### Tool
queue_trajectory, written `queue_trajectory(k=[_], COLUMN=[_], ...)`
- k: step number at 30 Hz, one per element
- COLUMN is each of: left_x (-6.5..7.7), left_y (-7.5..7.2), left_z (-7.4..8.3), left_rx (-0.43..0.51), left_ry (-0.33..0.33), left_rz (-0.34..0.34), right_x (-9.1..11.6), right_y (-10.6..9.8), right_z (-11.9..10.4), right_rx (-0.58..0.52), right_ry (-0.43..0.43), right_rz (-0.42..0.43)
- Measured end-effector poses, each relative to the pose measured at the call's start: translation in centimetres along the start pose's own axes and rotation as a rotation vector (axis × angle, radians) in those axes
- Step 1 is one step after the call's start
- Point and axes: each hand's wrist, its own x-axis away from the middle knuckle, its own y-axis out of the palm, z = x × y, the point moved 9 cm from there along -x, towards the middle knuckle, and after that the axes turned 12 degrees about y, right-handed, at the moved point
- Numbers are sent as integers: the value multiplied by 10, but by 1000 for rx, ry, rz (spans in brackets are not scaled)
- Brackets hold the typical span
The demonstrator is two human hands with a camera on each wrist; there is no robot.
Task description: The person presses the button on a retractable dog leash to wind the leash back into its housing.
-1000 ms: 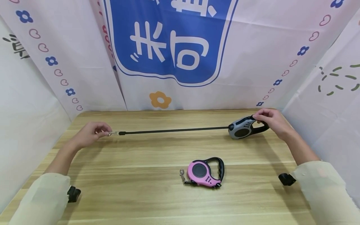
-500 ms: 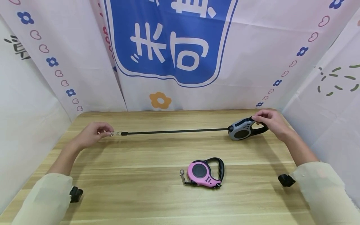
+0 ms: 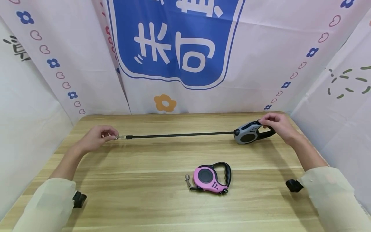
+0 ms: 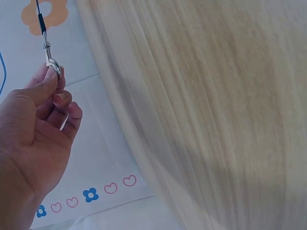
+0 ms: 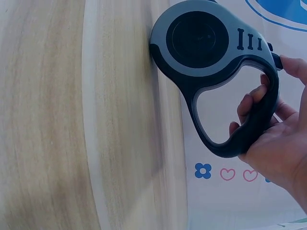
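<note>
My left hand (image 3: pixel 97 138) pinches the metal snap hook (image 4: pixel 53 63) between thumb and forefinger, its other fingers loosely curled. From that hook a black leash strap (image 3: pixel 179 135) runs nearly straight across to a grey and black retractable dog leash (image 3: pixel 248 133). The handle loop (image 5: pixel 263 112) of the grey leash is gripped by my right hand (image 3: pixel 279 125), fingers passing through the loop. In the right wrist view the thumb (image 5: pixel 293 67) touches a black button at the top of the handle. A pink retractable dog leash (image 3: pixel 206 176) lies on the table nearer to me, its small hook beside it.
The wooden table (image 3: pixel 139 199) is backed by a white printed cloth (image 3: pixel 255 64) with a blue sign. Cloth walls also stand at the left and right. Black devices (image 3: pixel 294 186) sit at both wrists.
My left hand has moved slightly right with the snap hook, and the grey leash slightly left. The strap span between them is a little shorter. The pink leash stays put.
</note>
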Motion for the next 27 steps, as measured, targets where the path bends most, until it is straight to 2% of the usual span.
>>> queue_trajectory(k=[17, 27], left_x=[-4, -5], left_y=[-3, -4], left_z=[5, 10], left_rx=[-30, -38], left_ry=[15, 28], left_rz=[12, 19], right_x=[0, 0], right_y=[2, 5], right_z=[-1, -1], right_rx=[-10, -84], right_ry=[8, -18], right_rz=[-11, -26])
